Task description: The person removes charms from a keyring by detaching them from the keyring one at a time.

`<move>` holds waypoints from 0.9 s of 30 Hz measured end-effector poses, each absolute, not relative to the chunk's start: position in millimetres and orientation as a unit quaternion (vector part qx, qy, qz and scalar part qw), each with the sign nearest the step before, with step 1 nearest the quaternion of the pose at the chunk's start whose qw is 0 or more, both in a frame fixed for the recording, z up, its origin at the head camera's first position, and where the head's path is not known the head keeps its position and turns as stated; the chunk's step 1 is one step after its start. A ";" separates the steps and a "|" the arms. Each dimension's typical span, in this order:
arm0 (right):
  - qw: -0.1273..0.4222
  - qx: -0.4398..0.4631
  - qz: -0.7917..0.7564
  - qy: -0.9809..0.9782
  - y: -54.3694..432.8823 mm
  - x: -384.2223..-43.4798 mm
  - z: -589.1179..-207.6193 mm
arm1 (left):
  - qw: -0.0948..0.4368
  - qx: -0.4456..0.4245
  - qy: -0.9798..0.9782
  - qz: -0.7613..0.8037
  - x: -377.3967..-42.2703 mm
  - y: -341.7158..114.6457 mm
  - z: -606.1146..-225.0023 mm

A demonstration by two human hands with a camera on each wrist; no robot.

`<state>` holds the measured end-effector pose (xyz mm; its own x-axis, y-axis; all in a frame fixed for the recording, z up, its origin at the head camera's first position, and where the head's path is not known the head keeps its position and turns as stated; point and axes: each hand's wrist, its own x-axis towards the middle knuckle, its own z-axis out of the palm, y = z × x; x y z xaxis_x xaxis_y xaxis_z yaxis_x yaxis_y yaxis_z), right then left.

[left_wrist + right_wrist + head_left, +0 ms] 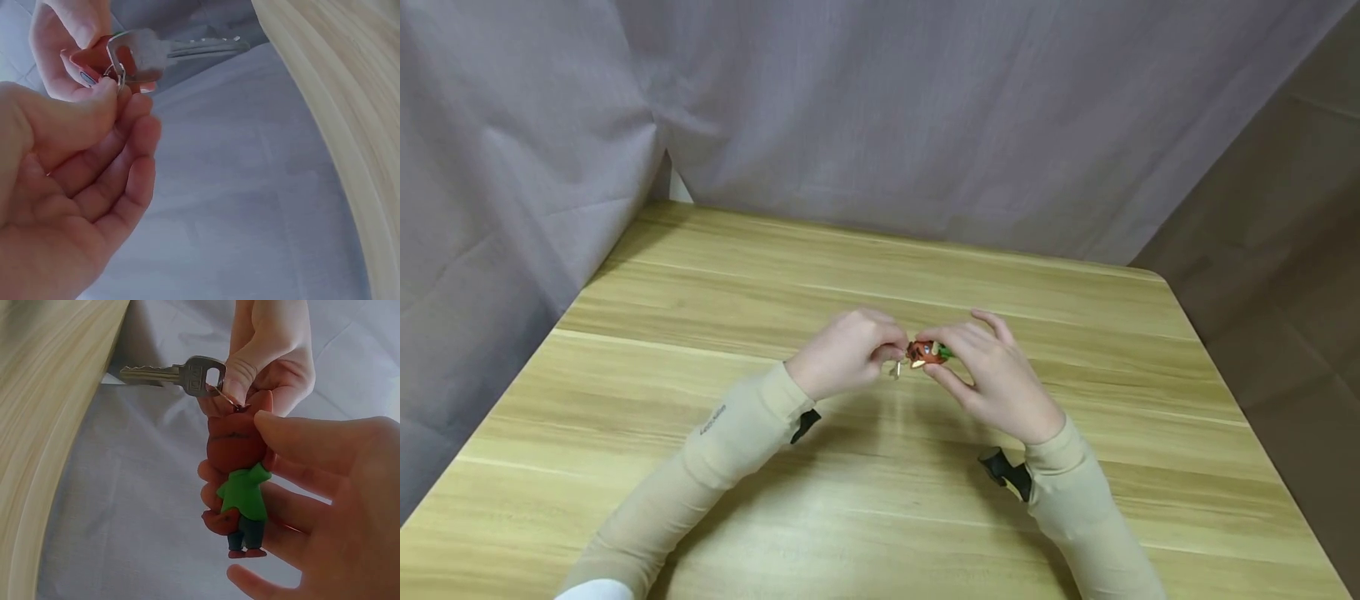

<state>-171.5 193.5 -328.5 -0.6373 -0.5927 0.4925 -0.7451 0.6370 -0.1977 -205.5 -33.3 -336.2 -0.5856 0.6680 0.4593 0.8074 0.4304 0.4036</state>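
Observation:
A small fox-like figure keychain has a reddish-brown head and tail, a green top and dark trousers. My right hand holds it by the head between thumb and fingers. A thin metal ring at the top of its head carries a silver key. With thumb and forefinger, my left hand pinches that ring right beside the head. The key sticks out sideways from the ring, clear of both palms. In the head view the figure lies between the two hands, above the table, partly covered by the right fingers.
Below the hands is a wood-grain table. Grey cloth hangs behind its far edge and at the left, with a darker brownish cloth at the right. Black wrist devices are strapped beneath both sleeves.

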 end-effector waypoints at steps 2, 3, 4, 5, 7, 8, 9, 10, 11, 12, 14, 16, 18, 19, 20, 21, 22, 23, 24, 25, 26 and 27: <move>0.199 0.372 0.201 -0.884 194.5 -171.4 -327.3 | 0.089 -0.427 -0.836 -0.334 -206.2 -33.2 -335.2; 0.201 0.367 0.205 -0.885 194.9 -171.2 -326.8 | 0.074 -0.416 -0.834 -0.356 -206.7 -33.3 -335.0; 0.202 0.363 0.210 -0.885 195.3 -171.1 -326.5 | 0.058 -0.404 -0.831 -0.378 -207.3 -33.5 -334.8; 0.204 0.359 0.213 -0.886 195.5 -170.9 -326.1 | 0.040 -0.389 -0.828 -0.402 -207.9 -33.8 -334.5; 0.207 0.352 0.218 -0.887 195.7 -170.8 -325.7 | 0.011 -0.361 -0.822 -0.441 -208.5 -34.8 -333.7; 0.209 0.349 0.220 -0.887 195.6 -170.8 -325.5 | 0.000 -0.349 -0.818 -0.457 -208.9 -35.2 -333.1; 0.211 0.346 0.223 -0.887 195.5 -170.8 -325.2 | -0.011 -0.339 -0.813 -0.473 -209.4 -35.4 -332.6; 0.215 0.343 0.225 -0.886 195.4 -170.9 -325.0 | -0.022 -0.329 -0.808 -0.488 -209.6 -35.7 -331.8; 0.219 0.341 0.228 -0.885 195.3 -171.0 -324.7 | -0.032 -0.320 -0.804 -0.500 -209.7 -36.0 -330.9; 0.223 0.340 0.231 -0.884 195.2 -171.1 -324.4 | -0.039 -0.315 -0.800 -0.509 -209.9 -36.2 -330.0; 0.227 0.338 0.238 -0.882 194.9 -170.8 -325.3 | -0.053 -0.309 -0.793 -0.523 -209.8 -36.4 -330.2; 0.231 0.338 0.243 -0.879 194.7 -170.7 -325.9 | -0.066 -0.302 -0.787 -0.533 -209.5 -36.3 -330.2; 0.233 0.337 0.248 -0.878 194.5 -170.6 -326.3 | -0.077 -0.298 -0.783 -0.540 -209.5 -35.6 -330.4; 0.234 0.337 0.250 -0.877 194.4 -170.5 -326.4 | -0.082 -0.295 -0.781 -0.545 -209.5 -35.1 -330.5; 0.234 0.336 0.252 -0.877 194.3 -170.3 -326.4 | -0.087 -0.293 -0.779 -0.548 -209.5 -34.5 -330.6; 0.235 0.336 0.253 -0.876 194.2 -170.2 -326.4 | -0.089 -0.293 -0.777 -0.549 -209.5 -33.9 -330.7; 0.235 0.336 0.253 -0.876 194.2 -170.1 -326.4 | -0.089 -0.294 -0.777 -0.550 -209.5 -33.3 -331.1; 0.236 0.336 0.253 -0.876 194.1 -170.1 -326.3 | -0.088 -0.297 -0.776 -0.549 -209.5 -32.6 -331.6; 0.237 0.335 0.252 -0.876 194.1 -170.2 -326.2 | -0.085 -0.300 -0.776 -0.549 -209.5 -31.9 -332.0; 0.237 0.334 0.251 -0.877 194.1 -170.4 -326.0 | -0.083 -0.302 -0.775 -0.550 -209.7 -31.1 -332.6; 0.237 0.334 0.249 -0.878 194.1 -170.5 -325.9 | -0.078 -0.303 -0.775 -0.548 -209.9 -30.5 -333.2; 0.237 0.333 0.248 -0.878 194.1 -170.6 -325.7 | -0.073 -0.302 -0.777 -0.547 -210.0 -30.2 -333.9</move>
